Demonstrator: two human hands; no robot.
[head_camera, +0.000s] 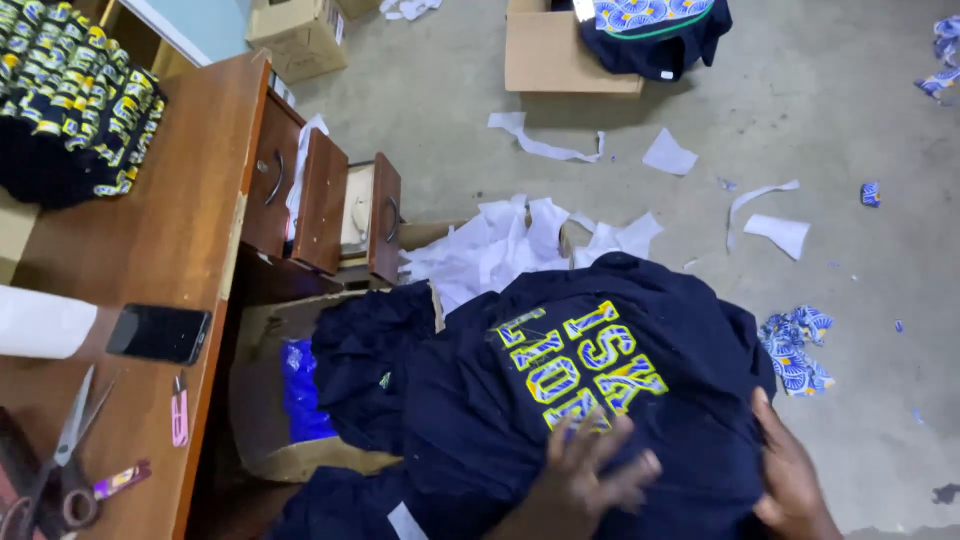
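A dark navy garment (600, 400) with large yellow and blue lettering lies heaped over a cardboard box (262, 400) at the bottom centre. My left hand (590, 475) rests flat on it just below the lettering, fingers spread. At the garment's lower right edge my right hand (790, 480) presses against the cloth with its fingers along the fold; whether it grips the cloth is unclear. More navy cloth (365, 365) and a blue plastic bag (300, 395) fill the box to the left.
A wooden desk (150, 240) on the left holds a stack of navy garments (70, 100), a phone (158, 333), scissors (55, 465) and a pink clip (179, 415); two drawers (320, 200) hang open. White paper scraps (500, 245) litter the floor. Another box (570, 50) stands at the top.
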